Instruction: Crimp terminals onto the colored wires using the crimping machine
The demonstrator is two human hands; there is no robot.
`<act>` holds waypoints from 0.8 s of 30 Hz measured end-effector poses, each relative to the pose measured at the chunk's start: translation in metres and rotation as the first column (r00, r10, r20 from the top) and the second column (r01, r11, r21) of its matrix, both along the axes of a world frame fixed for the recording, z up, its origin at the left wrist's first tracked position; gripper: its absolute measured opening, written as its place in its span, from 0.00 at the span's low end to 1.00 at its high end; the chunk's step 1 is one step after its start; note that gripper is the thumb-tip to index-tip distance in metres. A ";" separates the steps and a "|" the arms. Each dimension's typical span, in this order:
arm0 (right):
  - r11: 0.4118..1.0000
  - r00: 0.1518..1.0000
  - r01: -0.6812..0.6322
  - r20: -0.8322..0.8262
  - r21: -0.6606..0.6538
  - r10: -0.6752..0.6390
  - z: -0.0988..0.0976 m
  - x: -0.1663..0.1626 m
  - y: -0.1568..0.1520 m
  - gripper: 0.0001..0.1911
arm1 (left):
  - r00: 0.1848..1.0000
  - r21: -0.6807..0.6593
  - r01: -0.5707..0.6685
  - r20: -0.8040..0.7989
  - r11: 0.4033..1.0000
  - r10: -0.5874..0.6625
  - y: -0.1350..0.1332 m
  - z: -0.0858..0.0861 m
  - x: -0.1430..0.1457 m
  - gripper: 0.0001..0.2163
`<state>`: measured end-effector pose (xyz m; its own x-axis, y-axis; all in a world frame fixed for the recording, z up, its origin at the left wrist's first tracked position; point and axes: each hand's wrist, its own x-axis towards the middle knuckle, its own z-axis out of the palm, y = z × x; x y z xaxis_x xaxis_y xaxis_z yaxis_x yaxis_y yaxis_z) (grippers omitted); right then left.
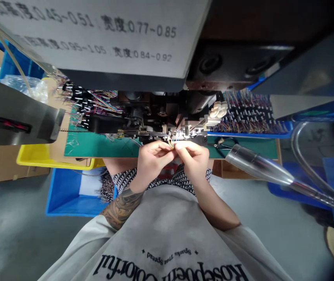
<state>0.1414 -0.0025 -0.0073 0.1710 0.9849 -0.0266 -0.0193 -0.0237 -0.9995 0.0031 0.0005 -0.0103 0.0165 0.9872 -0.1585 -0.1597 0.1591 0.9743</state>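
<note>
Thin coloured wires [170, 143], some yellow and white, rise between my fingertips at the front of a dark metal machine [161, 111]. My left hand [154, 158] is closed in a pinch on them from the left. From the right, my right hand [192, 156] pinches the same wires, its fingertips touching or nearly touching the left ones. The wire ends point toward the lit working point of the machine, just ahead of the fingers. How the wires run inside my grip is hidden.
Bundles of wires lie left [81, 101] and right [245, 111] behind the green mat [111, 146]. A flexible lamp [257, 166] reaches in from the right. A yellow bin [58, 158] and blue bin [75, 207] stand at left. The machine head with a printed label [111, 39] hangs overhead.
</note>
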 end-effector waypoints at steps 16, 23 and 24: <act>0.995 0.994 0.081 -0.074 -0.064 -0.085 0.008 -0.010 0.008 0.15 | 0.998 0.144 -0.038 -0.042 0.989 0.044 0.000 0.002 0.004 0.03; 0.998 0.997 -0.006 -0.075 -0.054 0.002 0.002 -0.007 0.005 0.12 | 0.998 0.118 -0.046 -0.044 0.992 0.051 -0.001 0.000 0.001 0.05; 0.999 0.998 -0.001 -0.061 -0.042 -0.001 0.002 -0.006 0.004 0.12 | 0.998 0.098 -0.046 -0.048 0.994 0.051 -0.001 0.000 0.000 0.05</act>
<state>0.1354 0.0013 -0.0057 0.1678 0.9827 -0.0788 -0.0803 -0.0660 -0.9946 0.0032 -0.0004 -0.0103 -0.0377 0.9974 -0.0614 -0.1151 0.0567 0.9917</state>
